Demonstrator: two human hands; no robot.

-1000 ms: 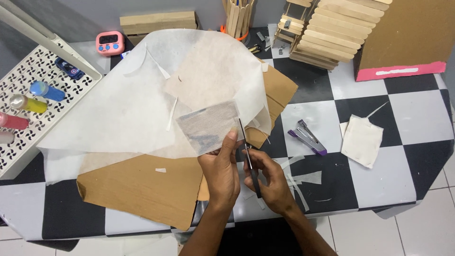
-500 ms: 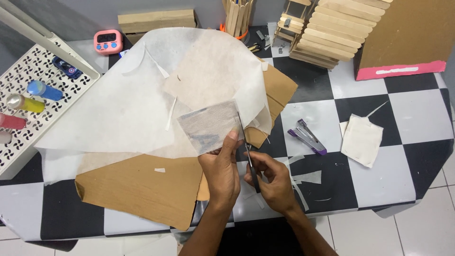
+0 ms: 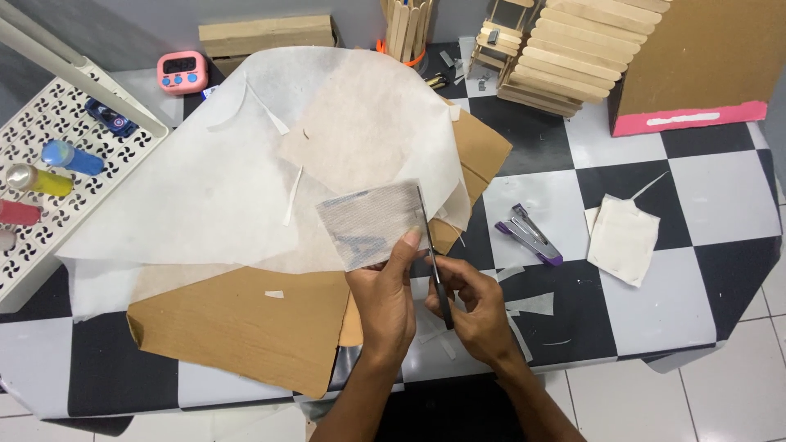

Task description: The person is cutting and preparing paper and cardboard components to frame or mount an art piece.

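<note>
Left fingers (image 3: 407, 245) pinching fabric patch (image 3: 370, 223), right hand (image 3: 475, 304) gripping scissors (image 3: 435, 270); purple stapler (image 3: 530, 235) nearby.

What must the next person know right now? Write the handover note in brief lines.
Left hand: pinches a small fabric piece at its lower right corner.
Right hand: grips scissors, blades along the piece's right edge.
Under them: a large white sheet over brown card on the checkered table.
Done: offcuts lie by the right hand.
Left: the cut along that edge looks unfinished.
</note>
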